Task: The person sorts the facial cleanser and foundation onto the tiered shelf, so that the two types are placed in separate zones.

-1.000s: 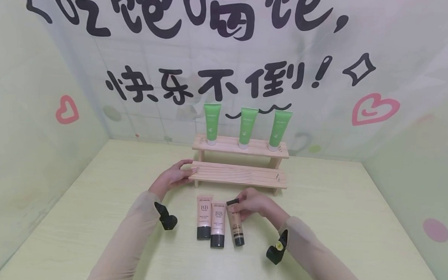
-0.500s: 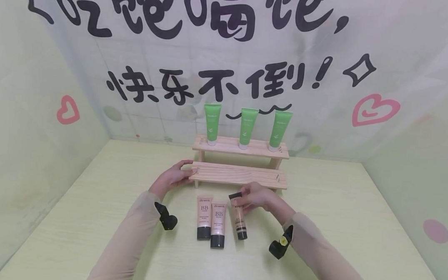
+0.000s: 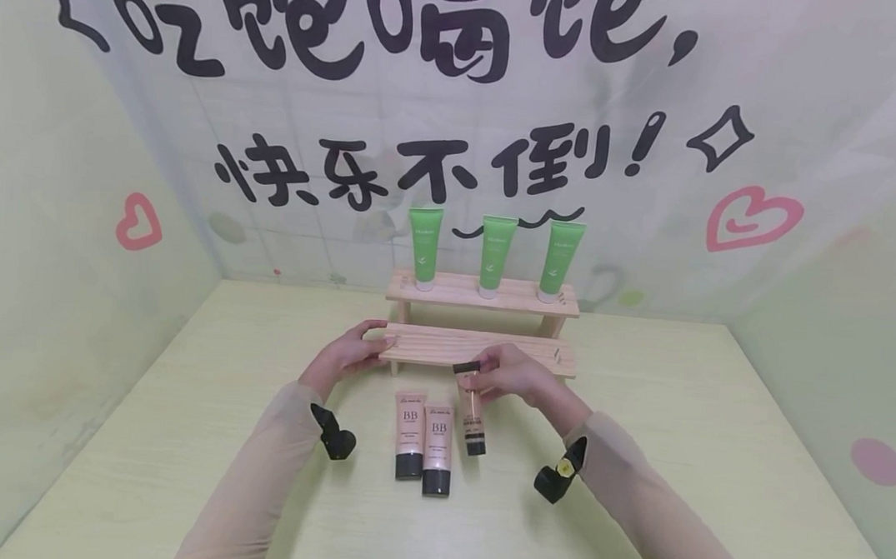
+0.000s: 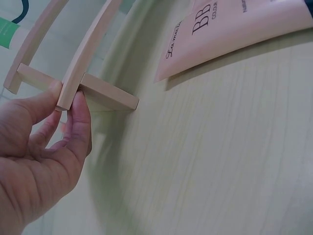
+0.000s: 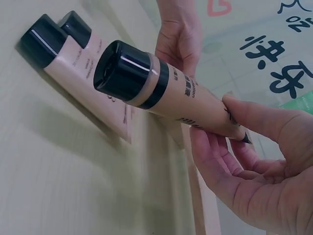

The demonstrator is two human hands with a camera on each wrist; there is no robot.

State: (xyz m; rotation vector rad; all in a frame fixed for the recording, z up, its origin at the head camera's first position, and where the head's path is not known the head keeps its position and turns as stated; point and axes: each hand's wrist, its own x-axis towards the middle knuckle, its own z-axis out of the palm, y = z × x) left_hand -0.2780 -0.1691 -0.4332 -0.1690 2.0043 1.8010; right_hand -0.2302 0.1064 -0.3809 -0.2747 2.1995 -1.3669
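Between thumb and fingers, my right hand [image 3: 515, 372] holds a beige foundation tube [image 5: 195, 100] with a black cap, lifted off the table in front of the lower shelf. My left hand [image 4: 46, 142] pinches the left end of the lower board of a two-tier wooden rack [image 3: 445, 346]. Two pink BB cream tubes [image 3: 410, 432] lie side by side on the table in front of the rack, black caps toward me. On the upper tier, several green tubes, or rather three green tubes [image 3: 424, 245], stand upright on white caps.
The rack stands near the back of a pale wooden table [image 3: 227, 345]. Behind it hangs a white backdrop [image 3: 456, 105] with black lettering and pink hearts. Similar backdrop walls enclose the left and right sides. A black wrist camera [image 3: 557, 476] sits below the right sleeve.
My right hand has raised the foundation tube from the table and carried it up and forward toward the lower shelf. The left hand stays on the rack.
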